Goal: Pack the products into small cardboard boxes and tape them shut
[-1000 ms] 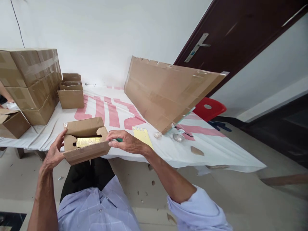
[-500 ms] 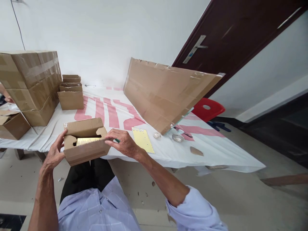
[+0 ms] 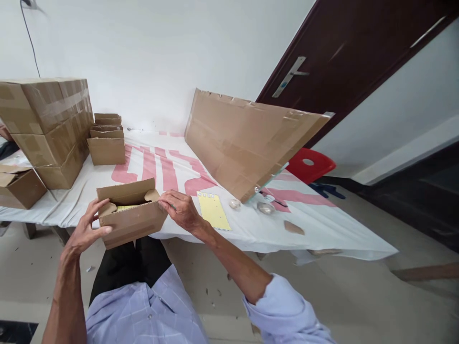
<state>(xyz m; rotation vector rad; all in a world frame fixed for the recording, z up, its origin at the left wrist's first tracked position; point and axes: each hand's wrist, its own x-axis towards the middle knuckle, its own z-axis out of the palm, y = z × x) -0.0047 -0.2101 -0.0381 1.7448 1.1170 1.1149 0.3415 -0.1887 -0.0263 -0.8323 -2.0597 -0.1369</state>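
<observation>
A small brown cardboard box (image 3: 133, 223) is tilted at the table's near edge, its top open. Something yellow (image 3: 126, 208) shows inside, mostly hidden by the front wall. My left hand (image 3: 88, 224) grips the box's left end, thumb on the front wall and fingers over the left flap. At the right top corner my right hand (image 3: 181, 208) has its fingers closed on the edge by the right flap. A bit of a small green object (image 3: 173, 207) shows between those fingers; its kind is unclear. Right of this hand lies a yellow sheet (image 3: 214, 210).
Taped cartons (image 3: 46, 129) are stacked at left, with open boxes (image 3: 106, 150) beside them and another carton (image 3: 22, 186) in front. A large cardboard panel (image 3: 247, 138) leans across the table's back. Tape rolls (image 3: 266, 208) and a cardboard scrap (image 3: 294, 227) lie at right, near a red chair (image 3: 311, 165).
My left thumb has moved onto the box's front wall, and the left fingers now press the left flap further inward. Less of the yellow content shows. My right hand stays at the right corner.
</observation>
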